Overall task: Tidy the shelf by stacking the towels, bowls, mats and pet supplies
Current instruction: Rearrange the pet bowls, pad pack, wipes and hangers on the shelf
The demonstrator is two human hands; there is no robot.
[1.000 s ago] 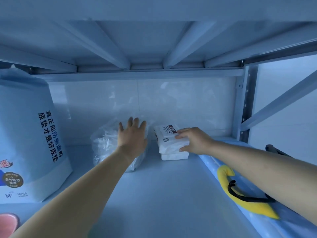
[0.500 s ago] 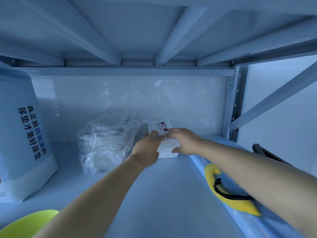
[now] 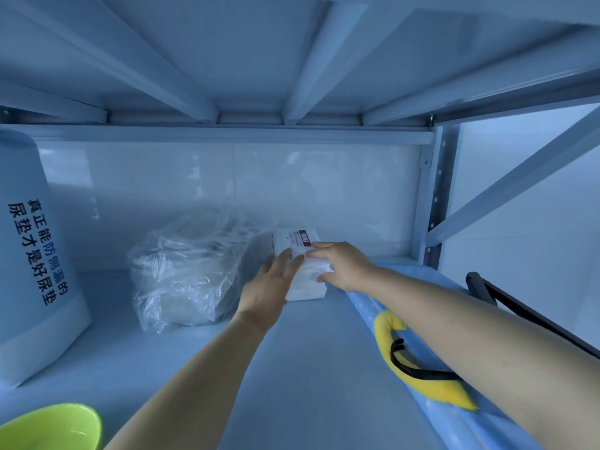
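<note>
Head view: at the back of the shelf (image 3: 292, 368), beside the clear plastic bag (image 3: 185, 271), sit the stacked white packs (image 3: 303, 284). The left hand (image 3: 269, 287) has come off the bag and presses flat-fingered against their side, while the right hand (image 3: 341, 264) grips the top pack, probably squaring the stack.

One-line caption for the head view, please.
Left hand touches and right hand grips the stacked white packs at the back of the shelf, beside a clear plastic bag.

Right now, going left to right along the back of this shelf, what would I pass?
Big pee-pad bag → clear plastic bag → white packs → blue rolled mat.
</note>
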